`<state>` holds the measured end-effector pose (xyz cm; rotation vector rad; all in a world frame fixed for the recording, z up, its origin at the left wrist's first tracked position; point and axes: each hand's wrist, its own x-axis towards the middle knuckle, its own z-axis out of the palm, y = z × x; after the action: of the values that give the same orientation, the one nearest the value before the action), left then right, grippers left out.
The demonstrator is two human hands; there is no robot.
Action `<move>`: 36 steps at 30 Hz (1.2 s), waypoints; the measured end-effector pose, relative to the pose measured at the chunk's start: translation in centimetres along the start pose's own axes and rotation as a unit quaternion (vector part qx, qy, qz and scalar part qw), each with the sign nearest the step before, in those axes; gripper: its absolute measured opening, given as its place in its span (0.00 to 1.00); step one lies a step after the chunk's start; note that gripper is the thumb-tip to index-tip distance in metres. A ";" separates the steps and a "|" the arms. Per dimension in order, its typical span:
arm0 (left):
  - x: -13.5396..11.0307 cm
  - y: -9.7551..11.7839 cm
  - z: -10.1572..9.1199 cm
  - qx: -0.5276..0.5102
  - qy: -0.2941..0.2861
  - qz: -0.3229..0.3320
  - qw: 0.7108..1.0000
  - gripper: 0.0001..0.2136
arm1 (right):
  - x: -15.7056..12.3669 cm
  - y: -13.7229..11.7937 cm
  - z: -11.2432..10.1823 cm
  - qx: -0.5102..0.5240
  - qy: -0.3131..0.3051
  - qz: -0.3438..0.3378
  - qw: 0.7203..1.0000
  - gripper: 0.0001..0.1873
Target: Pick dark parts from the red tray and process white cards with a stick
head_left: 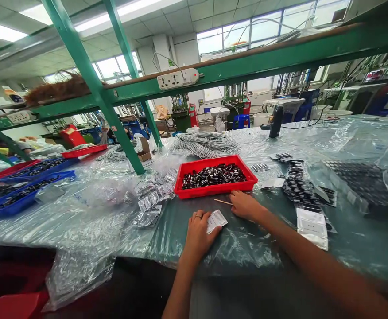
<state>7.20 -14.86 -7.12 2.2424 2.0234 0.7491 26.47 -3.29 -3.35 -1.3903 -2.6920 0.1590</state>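
Note:
My left hand (199, 232) lies on the plastic-covered table, its fingers closed on a small white packet (216, 220). My right hand (243, 204) rests just in front of a red tray (187, 191), fingers curled around a thin wooden stick (223, 201) that points left. The red tray is filled with small black parts (214, 174). A loose heap of small clear packets (154, 195) lies left of the tray.
White and black packets (310, 221) lie to the right, beside a bagged stack of black parts (360, 177). Coiled grey cable (205, 144) sits behind the tray. Blue trays (24, 195) stand far left. Green shelf posts (114, 119) rise from the table.

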 end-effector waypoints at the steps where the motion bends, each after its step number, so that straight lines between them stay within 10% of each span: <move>1: -0.1 0.0 0.0 0.000 0.004 0.002 1.000 0.20 | -0.3 0.4 -0.3 0.031 0.008 0.000 0.999 0.09; 4: -0.2 0.1 -0.2 -0.010 0.000 0.008 1.000 0.21 | -0.6 0.3 -1.3 0.304 0.072 -0.012 0.950 0.02; 8: 0.0 0.3 -0.4 -0.013 -0.011 0.007 1.000 0.22 | 1.1 -3.2 -1.8 0.718 0.098 -0.036 0.689 0.20; 10: 0.0 0.3 -0.3 -0.008 -0.010 0.001 1.000 0.22 | 2.2 -5.3 -1.3 0.778 0.099 -0.027 0.619 0.27; 20: -0.1 0.1 0.4 -0.013 -0.001 0.005 1.000 0.21 | 4.3 -9.0 1.2 0.783 0.143 -0.017 0.605 0.33; 30: -0.1 0.7 0.0 -0.019 -0.010 -0.012 1.000 0.23 | -0.8 -6.4 -0.4 0.794 -0.027 -0.006 0.607 0.28; 36: -0.3 0.3 -0.2 -0.001 0.030 -0.018 0.999 0.31 | 2.0 -7.8 -1.0 0.819 0.056 -0.022 0.570 0.29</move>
<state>7.36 -15.25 -6.94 2.2015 2.0830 0.8234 19.20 -6.10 -1.20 -0.4934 -1.1579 1.7976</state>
